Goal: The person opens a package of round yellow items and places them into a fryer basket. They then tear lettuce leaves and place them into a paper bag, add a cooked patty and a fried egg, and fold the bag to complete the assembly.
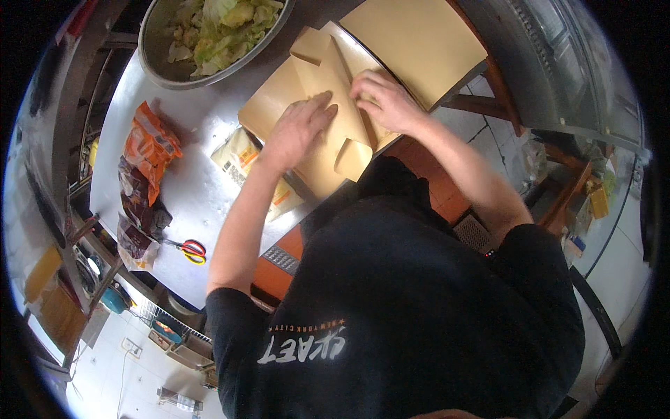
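Note:
A yellow-brown cardboard box [342, 115], partly folded with tabs bent up at both ends, lies on the metal table in front of me. My left hand [305, 128] rests over its left side, fingers stretched out along the middle panel. At the opposite edge, the curled fingers of my right hand [381, 101] grip a side panel. The fingertips there are partly hidden. A white and yellow plastic packet [237, 159] lies beside the box, near my left wrist, and another pale packet [284, 201] shows behind that forearm.
A large metal bowl [155, 70] of torn lettuce [227, 31] stands at the far left. Flat cardboard sheets [419, 45] lie at the far right. On the table's left are an orange bag [150, 143], dark crumpled packaging [132, 188] and scissors [193, 251] with red and yellow handles.

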### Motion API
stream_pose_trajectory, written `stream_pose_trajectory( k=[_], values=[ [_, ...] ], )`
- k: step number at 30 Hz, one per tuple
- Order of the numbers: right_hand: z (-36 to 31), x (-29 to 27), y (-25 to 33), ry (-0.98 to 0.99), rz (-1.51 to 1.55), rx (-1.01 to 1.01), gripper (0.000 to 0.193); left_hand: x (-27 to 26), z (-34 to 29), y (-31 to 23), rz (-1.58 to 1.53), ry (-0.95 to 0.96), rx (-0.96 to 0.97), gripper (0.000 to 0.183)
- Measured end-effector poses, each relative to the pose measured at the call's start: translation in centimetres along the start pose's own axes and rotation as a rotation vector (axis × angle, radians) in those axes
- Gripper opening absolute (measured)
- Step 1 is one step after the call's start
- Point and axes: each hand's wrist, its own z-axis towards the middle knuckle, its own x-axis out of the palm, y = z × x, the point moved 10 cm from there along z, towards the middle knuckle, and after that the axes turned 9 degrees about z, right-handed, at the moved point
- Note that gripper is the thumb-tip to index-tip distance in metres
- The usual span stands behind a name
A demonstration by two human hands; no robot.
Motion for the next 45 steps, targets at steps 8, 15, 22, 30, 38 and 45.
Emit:
stream_pose_trajectory(
  k=[8, 15, 22, 30, 38, 45],
  values=[
    [1.3, 3.1, 1.8, 0.294, -0.343, -0.477, 0.052, 1.3, 2.8, 0.3, 0.113, 0.001, 0.099, 0.07],
    [0.8, 3.4, 1.7, 0.144, -0.357, -0.466, 0.047, 2.0, 1.1, -0.4, 0.08, -0.145, -0.04, 0.078],
    [0.6, 4.0, 0.4, 0.135, -0.351, -0.391, 0.038, 1.4, 0.2, -1.2, 0.013, -0.151, -0.027, 0.067],
    [-5.1, 6.6, 0.6, 0.244, -0.475, -0.353, 0.019, 1.9, 0.1, -1.0, 0.051, -0.207, 0.006, 0.069],
    [-3.0, 1.5, 2.9, -0.192, -0.046, -0.382, 0.018, 2.3, -0.6, -0.7, 0.064, -0.186, -0.018, 0.06],
    [1.1, 1.3, -1.5, 0.066, 0.322, -0.083, 0.025, 1.9, -2.1, -1.1, 0.018, -0.35, -0.204, 0.024]
  ],
)
